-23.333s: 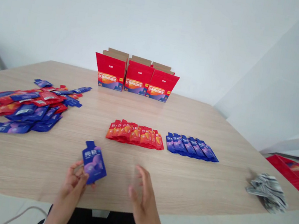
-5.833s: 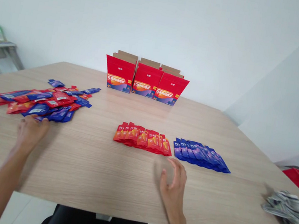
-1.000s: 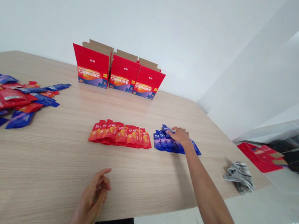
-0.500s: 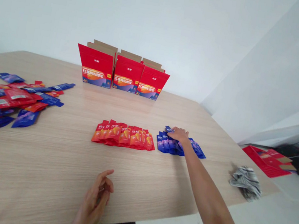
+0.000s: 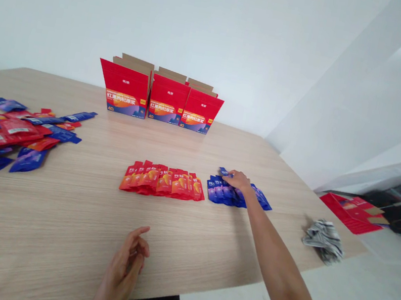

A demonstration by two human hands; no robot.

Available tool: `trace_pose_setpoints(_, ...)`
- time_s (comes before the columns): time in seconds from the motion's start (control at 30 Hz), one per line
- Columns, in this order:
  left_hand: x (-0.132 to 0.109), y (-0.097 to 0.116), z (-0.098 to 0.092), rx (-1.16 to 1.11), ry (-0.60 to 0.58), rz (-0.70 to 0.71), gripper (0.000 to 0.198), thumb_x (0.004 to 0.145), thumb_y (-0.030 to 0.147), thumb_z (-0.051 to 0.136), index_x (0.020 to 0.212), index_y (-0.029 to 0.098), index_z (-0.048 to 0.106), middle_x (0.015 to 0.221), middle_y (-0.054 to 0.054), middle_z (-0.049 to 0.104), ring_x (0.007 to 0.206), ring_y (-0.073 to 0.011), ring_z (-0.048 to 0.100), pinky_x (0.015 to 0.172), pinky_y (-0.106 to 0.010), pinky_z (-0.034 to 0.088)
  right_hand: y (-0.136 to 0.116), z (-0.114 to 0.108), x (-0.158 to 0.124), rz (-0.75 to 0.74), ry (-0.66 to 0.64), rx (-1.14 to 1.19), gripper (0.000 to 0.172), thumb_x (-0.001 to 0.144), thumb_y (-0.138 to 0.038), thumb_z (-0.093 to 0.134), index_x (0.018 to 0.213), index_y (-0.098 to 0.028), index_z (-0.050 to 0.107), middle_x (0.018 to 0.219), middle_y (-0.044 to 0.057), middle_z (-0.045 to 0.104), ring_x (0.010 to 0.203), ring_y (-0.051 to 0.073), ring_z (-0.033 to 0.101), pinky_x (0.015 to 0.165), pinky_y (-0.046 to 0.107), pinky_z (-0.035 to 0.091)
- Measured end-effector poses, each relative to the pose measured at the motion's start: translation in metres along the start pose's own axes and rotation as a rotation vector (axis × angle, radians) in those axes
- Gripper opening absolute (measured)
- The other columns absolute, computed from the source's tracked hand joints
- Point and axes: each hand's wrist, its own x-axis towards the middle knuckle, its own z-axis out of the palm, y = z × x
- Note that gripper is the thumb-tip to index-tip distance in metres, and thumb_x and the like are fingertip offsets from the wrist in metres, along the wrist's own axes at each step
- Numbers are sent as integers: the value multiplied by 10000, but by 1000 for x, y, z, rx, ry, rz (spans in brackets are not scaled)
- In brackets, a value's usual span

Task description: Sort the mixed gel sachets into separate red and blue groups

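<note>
My right hand (image 5: 238, 179) reaches out over the row of blue pouches (image 5: 216, 192) and pinches the top of one of them. Just left of that row lies a tidy row of red-orange pouches (image 5: 163, 181). My left hand (image 5: 126, 264) rests near the front edge of the wooden table (image 5: 97, 214), fingers loosely curled, with nothing in it. A loose heap of mixed red and blue pouches (image 5: 6, 135) lies at the far left, out of reach of either hand.
Three open red cartons (image 5: 159, 97) stand side by side at the back of the table. A crumpled grey-white wrapper (image 5: 324, 238) lies near the right edge. Flattened red cartons (image 5: 353, 212) sit on a surface beyond the table at right.
Almost nothing: my right hand stays on the blue row, and my left hand has barely shifted. The view has swung slightly.
</note>
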Motion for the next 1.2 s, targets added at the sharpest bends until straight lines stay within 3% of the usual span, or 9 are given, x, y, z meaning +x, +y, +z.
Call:
trace_pose_setpoints(0.13, 4, -3, -8, 1, -90, -9, 467, 970, 286, 535, 1433, 228, 514, 874, -13, 593, 659, -145, 556, 563, -256, 478, 13, -12, -10, 18, 67, 32, 577, 958, -567, 595, 1440, -254, 643, 1474, 158, 621, 1379, 329, 587, 1114, 439, 461)
trace_pose_setpoints(0.27, 4, -2, -8, 15, -48, 15, 454, 975, 288, 519, 1423, 218, 527, 870, -16, 592, 648, -139, 546, 563, -255, 469, 40, -22, -23, 45, 146, 81, 575, 950, -587, 616, 1422, -263, 658, 1400, 161, 659, 1312, 341, 630, 1075, 438, 486)
trace_pose_setpoints(0.4, 2, -1, -3, 19, -37, 19, 448, 974, 252, 506, 1420, 218, 514, 871, -11, 584, 663, -141, 542, 561, -247, 443, 56, -18, -38, 72, 177, 78, 568, 934, -608, 633, 1382, -263, 688, 1331, 148, 692, 1228, 332, 676, 1031, 422, 510)
trace_pose_setpoints(0.67, 2, -7, -7, 63, -77, 30, 460, 1006, 241, 459, 1466, 233, 463, 910, -8, 571, 681, -138, 531, 587, -252, 441, 38, 6, -57, 15, 73, 6, 618, 923, -616, 655, 1410, -236, 681, 1430, 170, 649, 1321, 356, 626, 1080, 445, 493)
trace_pose_setpoints(1.03, 4, 2, -5, 107, -55, 74, 437, 975, 261, 480, 1408, 214, 516, 869, -2, 590, 621, -129, 537, 550, -244, 447, 29, 12, -54, 21, 25, -40, 637, 954, -621, 623, 1456, -229, 652, 1491, 202, 585, 1391, 388, 557, 1127, 526, 433)
trace_pose_setpoints(1.2, 4, 2, -6, 136, -46, 81, 393, 973, 290, 496, 1348, 210, 582, 863, -13, 614, 626, -134, 555, 566, -248, 457, 26, 10, -54, 14, 28, -39, 559, 1016, -585, 514, 1401, -221, 693, 1488, 188, 607, 1402, 390, 553, 1143, 541, 419)
